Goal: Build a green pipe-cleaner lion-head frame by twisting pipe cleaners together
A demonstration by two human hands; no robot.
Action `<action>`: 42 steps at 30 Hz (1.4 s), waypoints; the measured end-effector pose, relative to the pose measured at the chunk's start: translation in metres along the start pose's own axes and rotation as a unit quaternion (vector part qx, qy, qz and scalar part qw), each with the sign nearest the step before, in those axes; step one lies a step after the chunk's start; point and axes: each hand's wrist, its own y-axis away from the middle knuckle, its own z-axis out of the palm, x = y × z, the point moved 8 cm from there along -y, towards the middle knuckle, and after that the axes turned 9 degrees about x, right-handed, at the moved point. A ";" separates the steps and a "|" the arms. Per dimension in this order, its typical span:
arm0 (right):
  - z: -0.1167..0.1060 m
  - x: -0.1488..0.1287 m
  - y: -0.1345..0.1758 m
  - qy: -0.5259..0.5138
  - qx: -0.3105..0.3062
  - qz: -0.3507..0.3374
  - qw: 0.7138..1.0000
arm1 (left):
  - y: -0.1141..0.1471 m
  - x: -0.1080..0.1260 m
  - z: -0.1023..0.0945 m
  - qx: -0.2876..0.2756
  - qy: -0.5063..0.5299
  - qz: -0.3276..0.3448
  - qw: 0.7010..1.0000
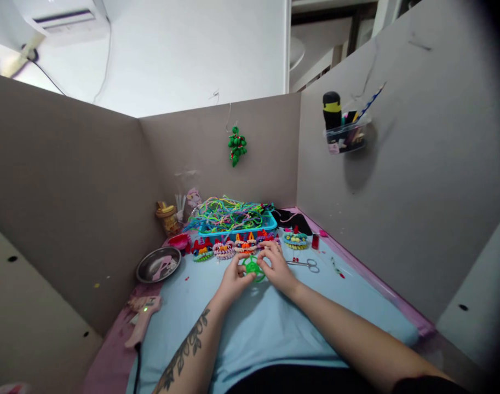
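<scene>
Between my two hands is a small green piece of looped cord (253, 267), round in the middle with loops standing out around it. My left hand (236, 278) pinches its left side with thumb and fingers. On the other side, my right hand (276, 267) has its thumb and fingertips closed on the right edge of the cord piece. Just beyond the hands sits a row of colourful knotted cord figures (245, 244). A pair of scissors (305, 264) lies to the right of my right hand, with small red bits near its blades.
A blue tray (270, 223) heaped with coloured cords stands at the back. On the left are a metal bowl (145, 271) and a pink glue gun (143, 323) with a cable. Panels enclose the table; a clear bin (344, 137) hangs on the right one, a green ornament (236, 146) on the back one.
</scene>
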 end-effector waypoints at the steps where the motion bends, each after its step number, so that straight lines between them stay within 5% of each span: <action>1: 0.002 0.003 -0.001 -0.005 -0.008 0.014 1.000 | 0.001 0.000 0.001 -0.008 -0.005 0.003 1.000; 15: 0.020 0.033 0.001 -0.142 -0.076 0.126 0.979 | 0.002 0.003 0.003 -0.039 -0.007 0.018 0.999; 23: 0.034 0.042 0.008 -0.237 -0.143 0.222 0.935 | 0.000 0.004 0.002 -0.033 -0.020 0.039 0.999; 31: 0.020 0.027 0.002 -0.128 -0.060 0.130 0.981 | -0.006 -0.001 -0.006 0.026 -0.007 0.031 0.999; 37: 0.021 0.006 0.005 -0.096 -0.082 0.086 0.988 | -0.004 -0.002 -0.005 0.031 -0.001 0.012 0.999; 42: 0.029 0.019 0.008 -0.132 -0.116 0.118 0.977 | 0.000 0.007 -0.002 0.013 -0.028 0.021 0.999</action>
